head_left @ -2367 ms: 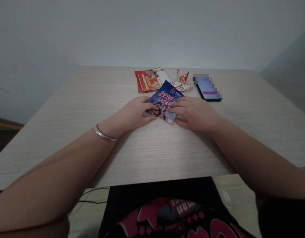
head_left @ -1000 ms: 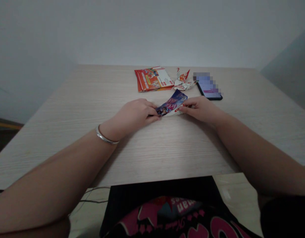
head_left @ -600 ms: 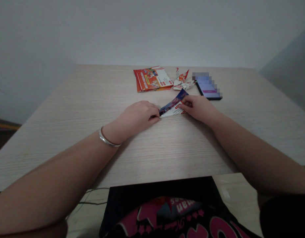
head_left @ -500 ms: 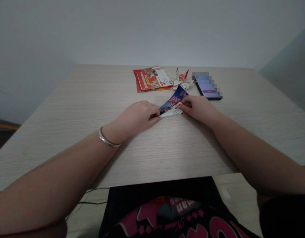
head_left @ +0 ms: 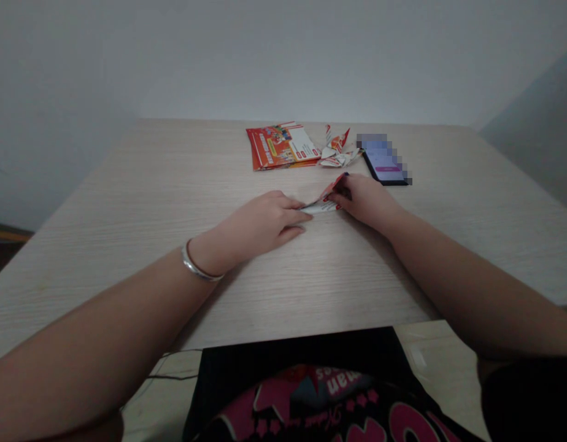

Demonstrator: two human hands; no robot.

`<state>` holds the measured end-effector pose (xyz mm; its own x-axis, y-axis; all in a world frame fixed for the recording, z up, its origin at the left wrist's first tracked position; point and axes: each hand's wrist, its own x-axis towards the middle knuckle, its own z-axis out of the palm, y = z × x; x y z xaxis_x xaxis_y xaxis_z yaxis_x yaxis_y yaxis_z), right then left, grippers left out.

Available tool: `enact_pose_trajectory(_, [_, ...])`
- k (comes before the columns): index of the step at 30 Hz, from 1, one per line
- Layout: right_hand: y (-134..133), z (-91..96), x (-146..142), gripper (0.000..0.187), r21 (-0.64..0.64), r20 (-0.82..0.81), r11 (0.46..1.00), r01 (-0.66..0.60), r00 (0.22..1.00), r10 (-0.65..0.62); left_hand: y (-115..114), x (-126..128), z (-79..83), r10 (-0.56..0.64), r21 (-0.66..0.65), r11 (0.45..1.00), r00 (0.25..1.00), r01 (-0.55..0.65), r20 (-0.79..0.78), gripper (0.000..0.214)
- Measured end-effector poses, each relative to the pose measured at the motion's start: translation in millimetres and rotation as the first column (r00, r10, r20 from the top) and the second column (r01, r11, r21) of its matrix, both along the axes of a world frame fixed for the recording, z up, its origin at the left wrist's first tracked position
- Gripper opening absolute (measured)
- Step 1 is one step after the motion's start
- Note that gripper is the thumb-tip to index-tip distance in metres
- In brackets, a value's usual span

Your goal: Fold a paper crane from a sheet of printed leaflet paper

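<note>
A small printed paper, folded into a narrow white-and-red strip, lies on the wooden table between my hands. My left hand, with a silver bracelet on its wrist, presses its fingertips on the strip's left end. At the strip's right end my right hand pinches the raised tip, fingers curled over it. Most of the sheet's blue print is folded out of sight.
A stack of orange leaflets lies at the table's far side. Beside it sits a folded paper figure, then a phone with a lit screen. Cables hang below the near table edge.
The blue sheet has been folded from a wide diamond into a narrow strip. My right hand moved away and to the right along it; my left hand slid forward over its left end.
</note>
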<state>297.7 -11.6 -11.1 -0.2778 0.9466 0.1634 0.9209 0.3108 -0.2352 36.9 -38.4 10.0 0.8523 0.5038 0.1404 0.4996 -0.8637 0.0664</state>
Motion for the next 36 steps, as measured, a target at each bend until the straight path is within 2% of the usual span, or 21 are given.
enact_pose_trajectory(5, [1.1,0.1,-2.4,0.016,0.007,0.008,0.999,0.04,0.999,-0.04,1.3,-0.6,0.2,0.039,0.029,0.999,0.999,-0.038,-0.023,0.043])
enact_pose_trajectory(12, [4.7,-2.2,-1.9,0.014,0.022,0.006,0.999,0.049,0.999,-0.049,1.3,-0.4,0.1,0.063,0.015,0.998,0.996,-0.062,-0.062,0.039])
enact_pose_trajectory(18, [4.8,-5.4,-1.6,0.009,0.027,-0.095,0.996,0.089,0.992,-0.087,-5.4,0.8,9.1,0.099,0.005,0.995,0.981,-0.1,-0.165,0.04])
enact_pose_trajectory(22, [-1.0,-3.8,-0.1,0.009,0.052,-0.131,0.997,0.064,0.99,-0.057,-7.3,-0.3,9.6,0.083,0.027,0.996,0.978,-0.079,-0.191,0.044])
enact_pose_trajectory(25, [-9.7,-0.5,-0.3,0.018,0.044,-0.134,0.999,0.003,0.991,0.003,-5.0,-2.7,4.8,0.049,0.06,0.997,0.986,-0.04,-0.161,0.046])
enact_pose_trajectory(31, [-14.0,-4.4,-1.6,0.049,0.13,-0.055,0.985,-0.117,0.991,0.125,-0.7,-3.6,-6.1,0.008,0.103,0.995,0.992,0.005,-0.123,0.062])
enact_pose_trajectory(36, [-5.1,-8.5,4.0,0.045,0.113,-0.077,0.983,-0.145,0.985,0.154,0.4,-3.3,-8.9,0.013,0.073,0.997,0.989,-0.003,-0.148,0.067])
